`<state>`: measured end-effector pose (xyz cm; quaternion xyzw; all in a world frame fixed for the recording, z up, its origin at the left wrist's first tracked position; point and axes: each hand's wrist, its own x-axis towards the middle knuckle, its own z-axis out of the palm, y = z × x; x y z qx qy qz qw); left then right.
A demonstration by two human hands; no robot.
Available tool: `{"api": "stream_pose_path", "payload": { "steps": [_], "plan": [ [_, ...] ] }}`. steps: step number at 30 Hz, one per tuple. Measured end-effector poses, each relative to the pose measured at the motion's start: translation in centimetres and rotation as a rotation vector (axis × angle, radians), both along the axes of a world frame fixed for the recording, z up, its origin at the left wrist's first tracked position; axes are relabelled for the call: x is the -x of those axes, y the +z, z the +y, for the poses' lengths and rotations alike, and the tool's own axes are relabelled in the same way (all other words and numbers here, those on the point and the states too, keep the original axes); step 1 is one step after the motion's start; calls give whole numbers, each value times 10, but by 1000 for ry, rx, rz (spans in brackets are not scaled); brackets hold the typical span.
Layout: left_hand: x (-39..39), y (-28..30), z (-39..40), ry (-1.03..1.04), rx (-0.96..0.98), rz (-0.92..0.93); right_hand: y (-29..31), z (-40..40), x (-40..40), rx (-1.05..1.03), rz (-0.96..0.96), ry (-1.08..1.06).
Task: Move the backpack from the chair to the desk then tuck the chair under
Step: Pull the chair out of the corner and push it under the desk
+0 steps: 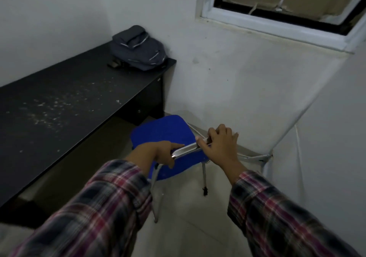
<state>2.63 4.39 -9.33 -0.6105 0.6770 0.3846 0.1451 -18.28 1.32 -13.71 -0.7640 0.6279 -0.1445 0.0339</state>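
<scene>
A dark grey backpack (138, 49) lies on the far right end of the black desk (65, 106), close to the wall corner. The blue chair (162, 132) with metal legs stands on the floor to the right of the desk, its seat empty and its front edge near the desk's drawer unit. My left hand (158, 154) is closed around the left end of the chair's metal-edged backrest. My right hand (219, 146) grips the right end of the same backrest, fingers curled over the top.
White walls close in behind and to the right of the chair. A window (281, 5) sits high on the right. A white cable (251, 156) runs along the wall base. Dark space under the desk (83, 169) lies left of the chair. White specks dust the desktop.
</scene>
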Motion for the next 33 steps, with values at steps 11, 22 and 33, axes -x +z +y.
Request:
{"api": "stream_pose_path", "payload": {
  "steps": [11, 22, 33],
  "plan": [
    [-11, 3, 78, 4, 214, -113, -14, 52, -4, -68, 23, 83],
    [26, 35, 130, 124, -320, -64, -5, 84, 3, -160, -42, 268],
    [45, -38, 158, 185, 624, -97, -20, 76, -11, 39, -132, 183]
  ]
}}
